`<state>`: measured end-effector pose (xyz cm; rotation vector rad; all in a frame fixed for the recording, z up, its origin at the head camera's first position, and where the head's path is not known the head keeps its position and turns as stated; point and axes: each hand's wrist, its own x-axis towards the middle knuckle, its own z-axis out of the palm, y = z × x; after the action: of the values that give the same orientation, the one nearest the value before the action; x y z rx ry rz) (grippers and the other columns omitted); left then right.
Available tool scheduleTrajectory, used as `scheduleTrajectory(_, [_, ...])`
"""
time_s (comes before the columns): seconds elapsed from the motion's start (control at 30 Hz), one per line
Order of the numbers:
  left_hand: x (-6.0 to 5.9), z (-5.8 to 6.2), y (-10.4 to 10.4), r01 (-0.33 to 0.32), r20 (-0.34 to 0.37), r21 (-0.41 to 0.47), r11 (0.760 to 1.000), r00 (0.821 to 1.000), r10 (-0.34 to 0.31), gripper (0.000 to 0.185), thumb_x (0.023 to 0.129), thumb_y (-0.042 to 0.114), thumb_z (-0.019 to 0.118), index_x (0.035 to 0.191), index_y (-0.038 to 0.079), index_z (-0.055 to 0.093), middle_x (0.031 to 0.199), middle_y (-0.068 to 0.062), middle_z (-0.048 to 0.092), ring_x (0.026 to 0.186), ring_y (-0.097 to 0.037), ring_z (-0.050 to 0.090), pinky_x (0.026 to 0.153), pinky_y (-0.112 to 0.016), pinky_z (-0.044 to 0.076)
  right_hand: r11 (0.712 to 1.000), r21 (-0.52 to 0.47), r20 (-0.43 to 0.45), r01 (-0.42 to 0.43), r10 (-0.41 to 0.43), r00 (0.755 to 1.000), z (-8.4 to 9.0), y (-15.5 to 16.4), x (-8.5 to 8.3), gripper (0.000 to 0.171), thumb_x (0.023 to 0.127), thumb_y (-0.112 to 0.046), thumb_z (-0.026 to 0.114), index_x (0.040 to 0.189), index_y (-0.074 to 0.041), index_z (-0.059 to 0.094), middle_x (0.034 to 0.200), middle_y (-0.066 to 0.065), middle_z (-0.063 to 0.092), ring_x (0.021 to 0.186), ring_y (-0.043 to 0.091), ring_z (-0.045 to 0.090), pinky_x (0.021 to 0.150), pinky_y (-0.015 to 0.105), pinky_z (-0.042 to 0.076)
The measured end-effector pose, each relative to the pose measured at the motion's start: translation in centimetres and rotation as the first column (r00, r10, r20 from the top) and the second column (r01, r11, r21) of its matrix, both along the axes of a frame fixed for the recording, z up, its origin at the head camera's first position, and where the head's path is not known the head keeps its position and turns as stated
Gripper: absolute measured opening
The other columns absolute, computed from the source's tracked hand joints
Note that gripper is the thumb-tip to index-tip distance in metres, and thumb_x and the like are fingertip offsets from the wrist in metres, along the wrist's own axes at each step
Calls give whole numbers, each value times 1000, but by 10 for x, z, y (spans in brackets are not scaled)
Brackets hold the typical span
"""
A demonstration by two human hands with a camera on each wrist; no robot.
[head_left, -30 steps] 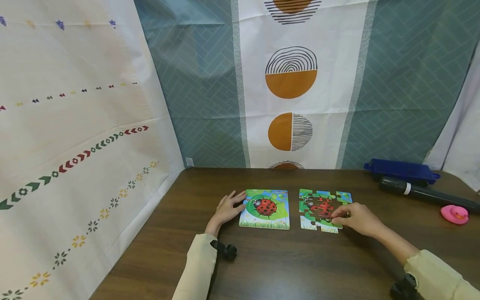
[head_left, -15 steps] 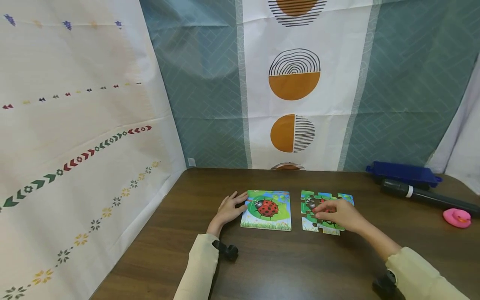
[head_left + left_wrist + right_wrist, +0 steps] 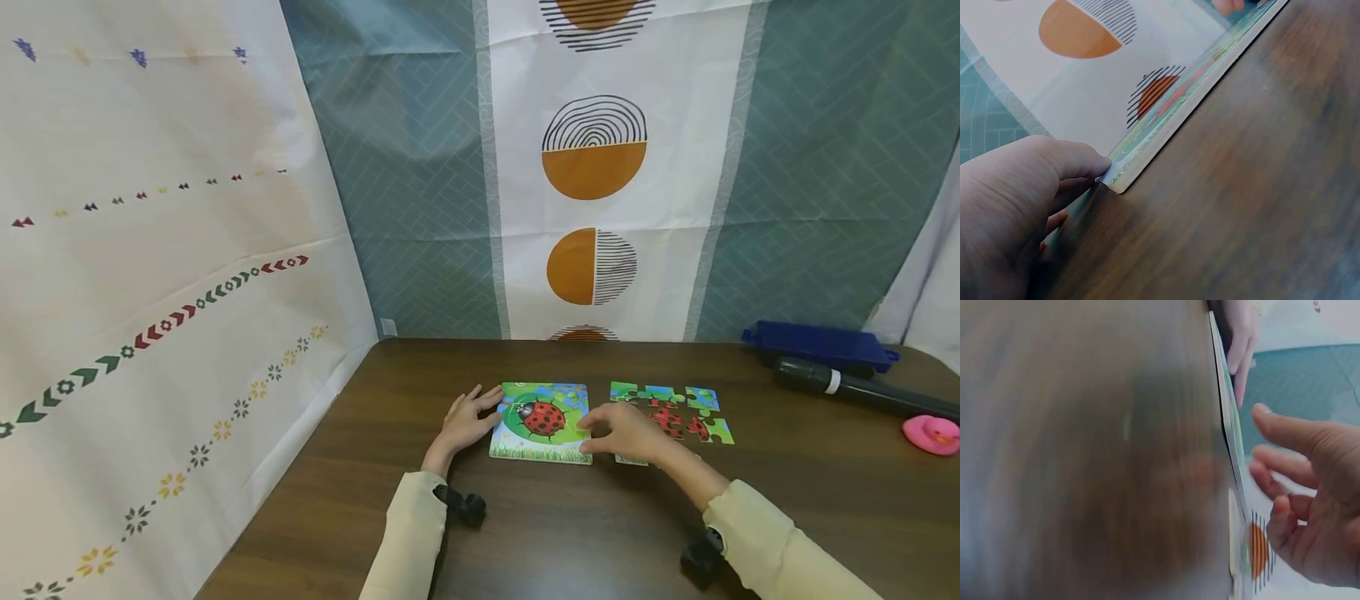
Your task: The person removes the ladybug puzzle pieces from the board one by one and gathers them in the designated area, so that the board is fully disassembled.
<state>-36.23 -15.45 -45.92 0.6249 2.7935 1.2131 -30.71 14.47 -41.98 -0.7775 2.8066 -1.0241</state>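
A square picture board [image 3: 542, 421] with a red ladybug on green lies flat on the table. My left hand [image 3: 467, 423] rests at its left side, fingers extended, and in the left wrist view the thumb [image 3: 1088, 161] touches the board's corner. My right hand [image 3: 626, 432] reaches over from the right, thumb and index fingertips apart near the board's right edge. Between its fingers in the right wrist view [image 3: 1310, 487] nothing is held. Several loosely spread jigsaw pieces [image 3: 666, 422] of a matching ladybug picture lie right of the board, partly hidden under the right hand and forearm.
At the back right of the wooden table [image 3: 570, 533] are a blue tray-like object [image 3: 821, 343] and a long black stick-like object [image 3: 862, 389] with a white band. A pink rubber duck [image 3: 932, 435] sits before them. Patterned cloths [image 3: 405, 208] hang behind and at the left.
My right hand has moved left from over the jigsaw pieces to the board's right edge, uncovering pieces on the right. The left hand stays at the board's left side.
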Motion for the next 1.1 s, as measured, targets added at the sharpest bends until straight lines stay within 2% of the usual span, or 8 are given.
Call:
scheduleTrajectory(0.07, [0, 0, 1, 1, 1, 8, 1000, 1000, -1, 48, 98, 20, 55, 144, 9, 48, 156, -4, 40, 152, -34, 18, 124, -58, 4, 999, 50, -20, -9, 10, 1000, 0, -4, 1, 40, 81, -29, 79, 111, -3, 72, 108, 10, 72, 100, 29, 65, 79, 38, 56])
scheduleTrajectory(0.2, [0, 0, 3, -1, -1, 15, 1000, 1000, 1, 48, 98, 20, 55, 144, 9, 49, 156, -4, 41, 152, -33, 18, 124, -57, 4, 993, 114, -38, 18, -14, 999, -1, -10, 1, 44, 78, -30, 81, 112, -4, 72, 107, 9, 71, 97, 27, 64, 83, 44, 55])
scheduleTrajectory(0.37, [-1, 2, 3, 1, -7, 16, 1000, 1000, -1, 48, 98, 20, 56, 144, 8, 49, 156, -3, 41, 152, -33, 19, 124, -57, 5, 988, 148, -34, 49, -44, 998, 0, -12, 1, 46, 76, -31, 83, 113, -5, 71, 103, 6, 69, 97, 26, 62, 82, 44, 54])
scheduleTrajectory(0.53, [-1, 3, 2, 3, -8, 11, 1000, 1000, -3, 48, 98, 20, 56, 144, 9, 49, 156, -3, 40, 152, -32, 18, 124, -57, 5, 987, 156, -15, 30, -28, 999, 0, -14, 0, 47, 77, -29, 82, 114, -4, 69, 103, 7, 66, 97, 26, 62, 81, 42, 54])
scheduleTrajectory(0.73, [-1, 3, 0, 3, -5, 23, 1000, 1000, -3, 47, 99, 19, 55, 144, 9, 49, 156, -4, 40, 152, -34, 17, 124, -57, 3, 991, 137, 42, 3, -9, 999, 2, -18, -1, 44, 80, -25, 80, 114, -1, 64, 102, 8, 60, 94, 21, 55, 81, 38, 49])
scheduleTrajectory(1.1, [0, -1, 0, 1, -11, 9, 1000, 1000, -1, 47, 98, 19, 55, 144, 8, 50, 155, -5, 41, 152, -34, 18, 124, -58, 5, 997, 72, 54, -3, -1, 999, -2, -20, 1, 45, 77, -21, 83, 110, -1, 59, 105, 9, 62, 97, 23, 57, 83, 40, 51])
